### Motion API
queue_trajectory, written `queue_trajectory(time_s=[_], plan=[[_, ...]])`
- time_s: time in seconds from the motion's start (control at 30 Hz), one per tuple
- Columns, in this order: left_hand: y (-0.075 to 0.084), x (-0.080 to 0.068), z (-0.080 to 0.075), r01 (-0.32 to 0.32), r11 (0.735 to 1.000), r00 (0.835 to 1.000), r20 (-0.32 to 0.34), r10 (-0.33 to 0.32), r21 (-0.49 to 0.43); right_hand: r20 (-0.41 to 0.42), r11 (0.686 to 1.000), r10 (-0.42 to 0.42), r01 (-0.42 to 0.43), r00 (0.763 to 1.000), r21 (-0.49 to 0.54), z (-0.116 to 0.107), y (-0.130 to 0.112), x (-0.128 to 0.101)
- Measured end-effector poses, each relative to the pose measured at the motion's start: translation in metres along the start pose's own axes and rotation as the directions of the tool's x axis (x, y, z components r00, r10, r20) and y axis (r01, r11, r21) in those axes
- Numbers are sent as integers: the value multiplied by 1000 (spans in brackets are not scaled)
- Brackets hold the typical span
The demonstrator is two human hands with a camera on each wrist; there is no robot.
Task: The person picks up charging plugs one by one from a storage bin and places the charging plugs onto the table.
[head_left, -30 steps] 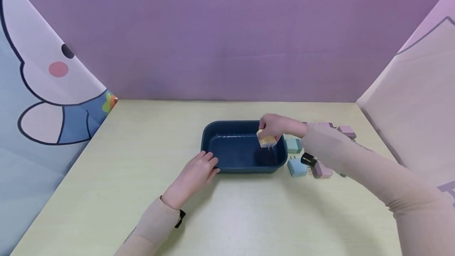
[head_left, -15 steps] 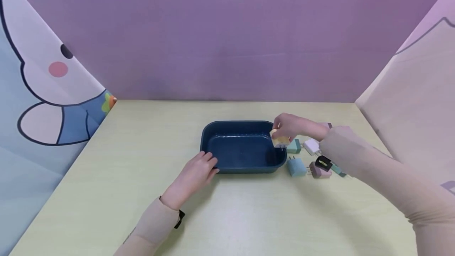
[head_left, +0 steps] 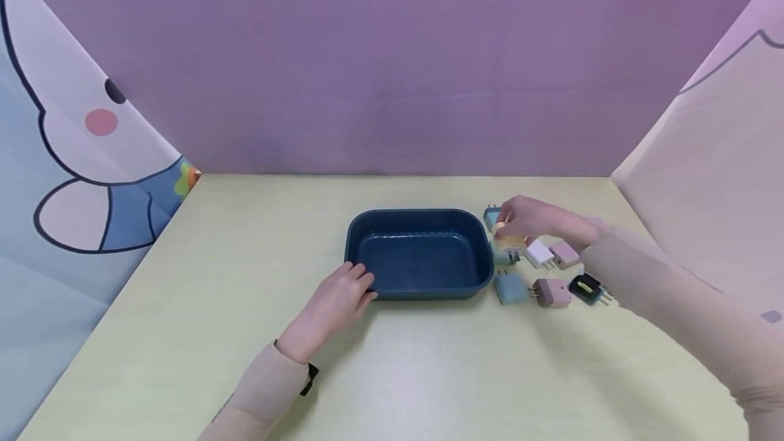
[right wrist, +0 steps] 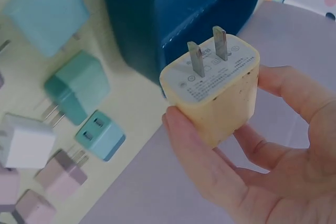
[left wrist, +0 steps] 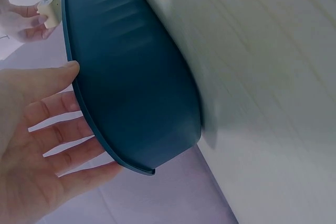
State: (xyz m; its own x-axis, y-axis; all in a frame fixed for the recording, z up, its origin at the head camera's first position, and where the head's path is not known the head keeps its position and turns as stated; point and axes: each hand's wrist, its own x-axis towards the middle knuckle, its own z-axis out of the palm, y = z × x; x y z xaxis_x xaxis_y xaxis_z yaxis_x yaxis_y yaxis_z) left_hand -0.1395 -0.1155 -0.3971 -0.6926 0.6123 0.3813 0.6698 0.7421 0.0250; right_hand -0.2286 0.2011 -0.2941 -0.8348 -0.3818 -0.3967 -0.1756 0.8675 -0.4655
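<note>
A dark blue rectangular tray [head_left: 367,237] [left wrist: 131,93] [right wrist: 173,19] sits mid-table with nothing in it. My left hand [head_left: 343,295] [left wrist: 42,150] rests against its near-left corner with straight fingers touching the rim. My right hand [head_left: 520,220] [right wrist: 252,156] pinches a yellow plug adapter [head_left: 510,240] [right wrist: 215,90] between thumb and fingers, prongs pointing out, just right of the tray and above the loose plugs.
Several plug adapters lie right of the tray: light blue [head_left: 510,288] [right wrist: 44,6], teal [right wrist: 77,86], white [head_left: 539,252] [right wrist: 23,141], pink [head_left: 553,292], black [head_left: 586,288]. Purple and cartoon-printed screens wall the table on three sides.
My right hand has carried the yellow adapter from over the tray's right end out to the right, past its rim, to above the loose plugs. The left hand stayed put.
</note>
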Motion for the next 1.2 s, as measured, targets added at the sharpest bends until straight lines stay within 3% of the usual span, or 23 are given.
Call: queue_trajectory(time_s=[1.2], plan=[[-2,0,4,3,1000,1000,6,-3,1,-85,997,74,-74,994,4,-10,76,-32]])
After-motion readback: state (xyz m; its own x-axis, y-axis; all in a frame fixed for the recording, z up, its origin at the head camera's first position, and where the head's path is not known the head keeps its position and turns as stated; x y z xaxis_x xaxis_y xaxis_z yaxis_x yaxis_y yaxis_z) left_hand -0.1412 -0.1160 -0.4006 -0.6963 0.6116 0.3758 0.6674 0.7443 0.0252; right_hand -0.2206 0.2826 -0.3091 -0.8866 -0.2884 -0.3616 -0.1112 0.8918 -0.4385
